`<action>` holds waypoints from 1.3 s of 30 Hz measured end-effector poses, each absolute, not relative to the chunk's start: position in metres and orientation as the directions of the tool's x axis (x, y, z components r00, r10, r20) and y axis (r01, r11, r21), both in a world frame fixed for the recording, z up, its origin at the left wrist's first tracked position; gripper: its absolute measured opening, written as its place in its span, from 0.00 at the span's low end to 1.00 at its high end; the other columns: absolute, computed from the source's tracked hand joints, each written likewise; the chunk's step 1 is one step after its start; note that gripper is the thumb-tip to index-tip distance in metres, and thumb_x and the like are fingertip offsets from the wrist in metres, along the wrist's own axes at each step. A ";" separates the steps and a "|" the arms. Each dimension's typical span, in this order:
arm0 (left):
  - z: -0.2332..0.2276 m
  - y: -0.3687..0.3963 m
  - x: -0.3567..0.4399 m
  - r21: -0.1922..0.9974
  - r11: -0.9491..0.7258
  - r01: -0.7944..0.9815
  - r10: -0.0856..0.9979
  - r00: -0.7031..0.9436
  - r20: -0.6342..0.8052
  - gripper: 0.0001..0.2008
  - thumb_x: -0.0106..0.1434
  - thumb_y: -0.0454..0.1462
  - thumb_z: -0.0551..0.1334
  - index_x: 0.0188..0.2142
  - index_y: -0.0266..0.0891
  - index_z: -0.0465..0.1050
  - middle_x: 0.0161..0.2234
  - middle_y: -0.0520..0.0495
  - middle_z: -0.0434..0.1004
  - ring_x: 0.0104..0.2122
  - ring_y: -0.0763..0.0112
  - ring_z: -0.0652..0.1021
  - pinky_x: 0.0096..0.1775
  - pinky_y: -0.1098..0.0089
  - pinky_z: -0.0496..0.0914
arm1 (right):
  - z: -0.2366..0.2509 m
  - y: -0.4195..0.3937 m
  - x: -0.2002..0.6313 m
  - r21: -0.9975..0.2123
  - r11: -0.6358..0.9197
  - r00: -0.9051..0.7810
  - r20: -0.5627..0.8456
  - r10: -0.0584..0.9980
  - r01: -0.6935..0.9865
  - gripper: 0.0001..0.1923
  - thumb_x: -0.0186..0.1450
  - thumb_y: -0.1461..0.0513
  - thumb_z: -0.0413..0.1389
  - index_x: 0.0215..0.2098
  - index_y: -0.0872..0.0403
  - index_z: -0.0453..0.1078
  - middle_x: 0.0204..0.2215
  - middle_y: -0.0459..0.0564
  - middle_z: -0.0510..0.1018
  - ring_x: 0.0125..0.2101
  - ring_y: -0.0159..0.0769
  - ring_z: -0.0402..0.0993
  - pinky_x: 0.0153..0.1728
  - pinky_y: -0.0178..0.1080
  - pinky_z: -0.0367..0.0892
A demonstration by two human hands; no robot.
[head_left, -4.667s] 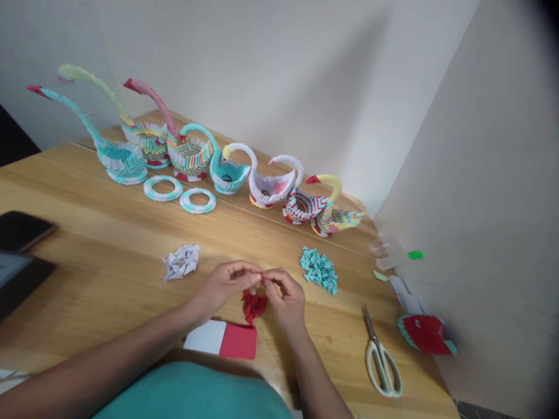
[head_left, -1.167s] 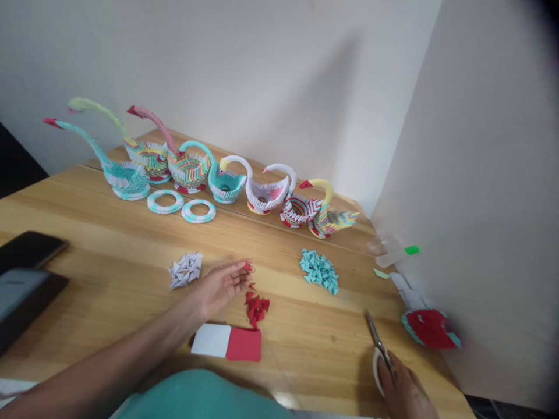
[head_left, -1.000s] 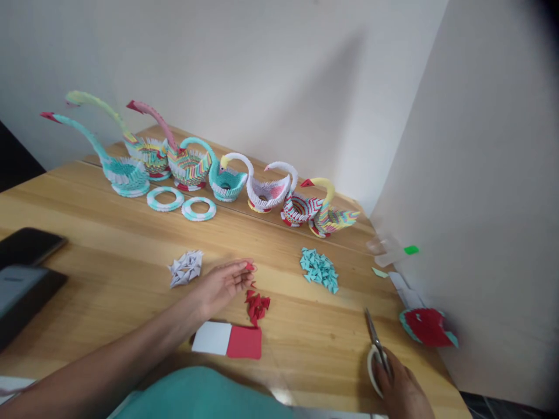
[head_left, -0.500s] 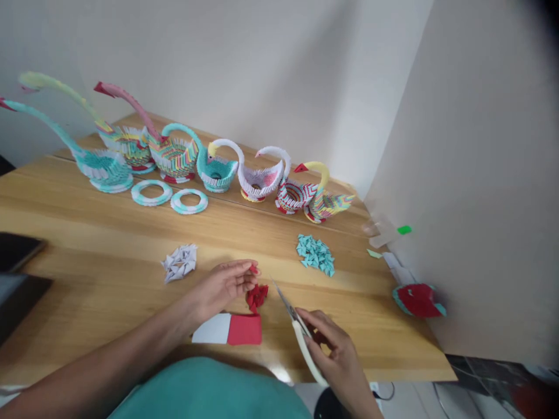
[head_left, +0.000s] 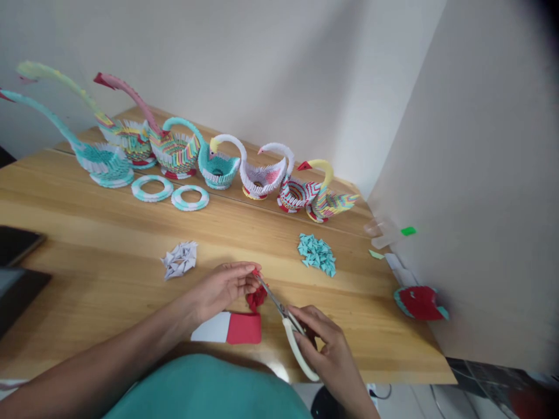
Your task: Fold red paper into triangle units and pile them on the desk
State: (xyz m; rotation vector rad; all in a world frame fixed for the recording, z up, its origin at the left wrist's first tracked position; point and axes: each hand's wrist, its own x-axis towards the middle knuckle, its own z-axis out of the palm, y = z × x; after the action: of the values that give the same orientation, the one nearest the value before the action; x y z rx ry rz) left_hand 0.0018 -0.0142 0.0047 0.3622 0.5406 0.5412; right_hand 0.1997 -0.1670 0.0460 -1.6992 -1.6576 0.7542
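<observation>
My left hand (head_left: 225, 286) pinches a small red folded paper piece (head_left: 255, 272) between thumb and fingertips, above the table. My right hand (head_left: 321, 337) is closed round the pale handles of a pair of scissors (head_left: 282, 308). The scissor tips reach up to the red piece at my left fingertips; whether they cut into it I cannot tell. Just below lies a pile of red folded paper pieces (head_left: 257, 298), partly covered by my fingers and the blades. Nearer to me are a red paper stack (head_left: 244, 329) and a white paper stack (head_left: 212, 327), side by side.
White folded pieces (head_left: 180, 259) lie to the left, turquoise ones (head_left: 317, 254) to the right. Several paper swans (head_left: 218, 171) line the back, with two paper rings (head_left: 152, 188) before them. A dark device (head_left: 20, 297) sits at the left edge, a red-and-turquoise object (head_left: 420, 302) at the right.
My right hand has brought the scissors up and left, so their tips now meet the red piece. My left hand has hardly moved.
</observation>
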 end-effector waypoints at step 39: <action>0.005 -0.010 0.001 0.527 0.751 -0.398 0.610 0.723 -0.324 0.08 0.54 0.35 0.71 0.33 0.31 0.79 0.28 0.44 0.79 0.30 0.69 0.78 0.37 0.69 0.72 | 0.042 -0.159 0.193 -0.908 -0.140 0.117 -0.101 0.988 0.395 0.13 0.63 0.58 0.58 0.44 0.51 0.78 0.30 0.50 0.76 0.29 0.34 0.71 0.28 0.32 0.66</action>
State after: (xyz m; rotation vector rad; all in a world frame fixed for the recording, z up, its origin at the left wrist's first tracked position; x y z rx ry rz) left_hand 0.0010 -0.0099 0.0050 0.4463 0.5088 0.5774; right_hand 0.1926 -0.1593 0.0423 -1.6485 -1.3709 1.0034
